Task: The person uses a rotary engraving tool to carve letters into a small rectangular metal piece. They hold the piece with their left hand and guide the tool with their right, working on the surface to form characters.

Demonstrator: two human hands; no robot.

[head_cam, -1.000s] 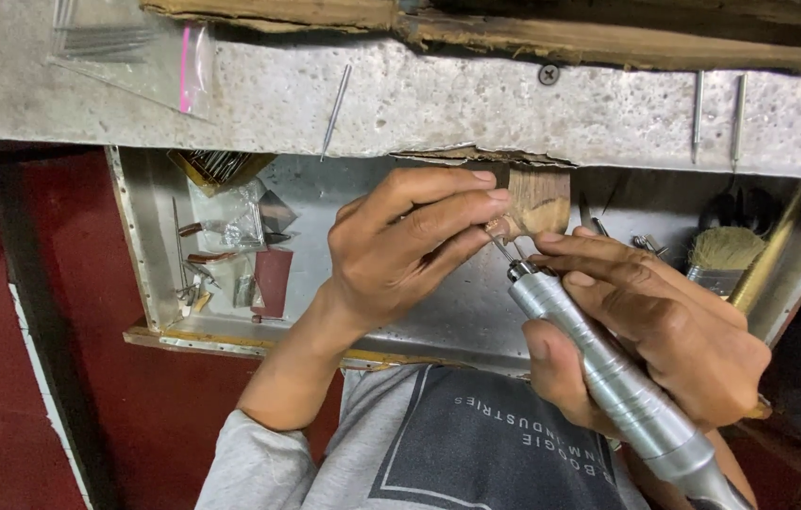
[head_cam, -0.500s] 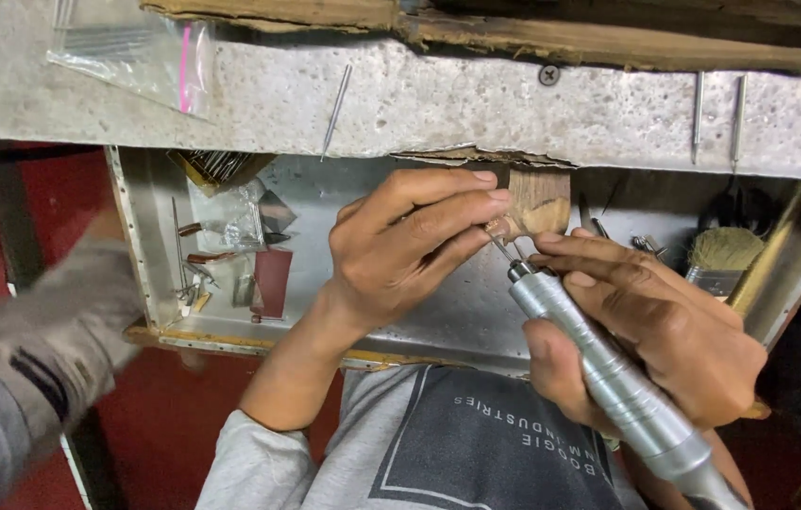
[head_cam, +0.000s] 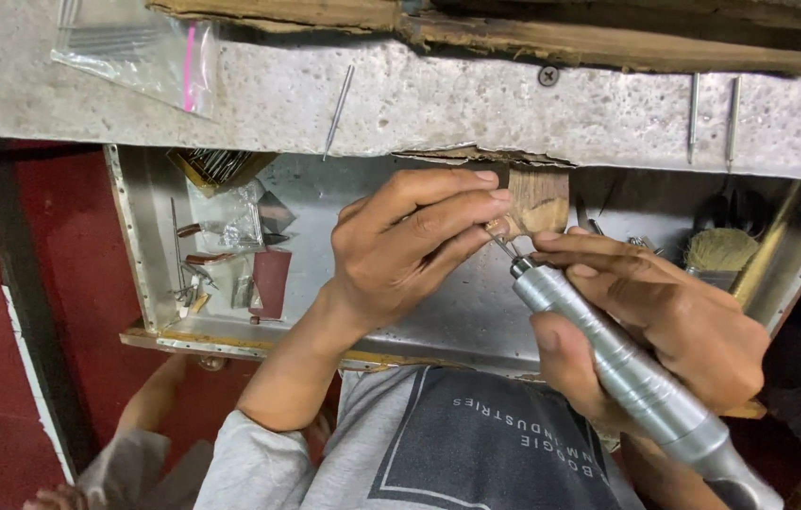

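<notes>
While both hands kept their posture from half a second before, the grey sleeve at the lower left had dropped lower and a bare forearm (head_cam: 160, 397) showed beside it. The left hand (head_cam: 400, 250) pinched a small workpiece (head_cam: 499, 227), too small to identify, against the wooden peg (head_cam: 537, 196). The right hand (head_cam: 665, 321) gripped one silver rotary handpiece (head_cam: 627, 368), its bit touching the workpiece. Three loose pins (head_cam: 339, 99) lay on the tabletop (head_cam: 476, 99); one round brush (head_cam: 719, 250) sat in the metal drawer (head_cam: 145, 246).

The person is wearing a grey short-sleeved T-shirt (head_cam: 419, 453) bearing a dark printed panel with pale lettering; forearms are showing bare.
</notes>
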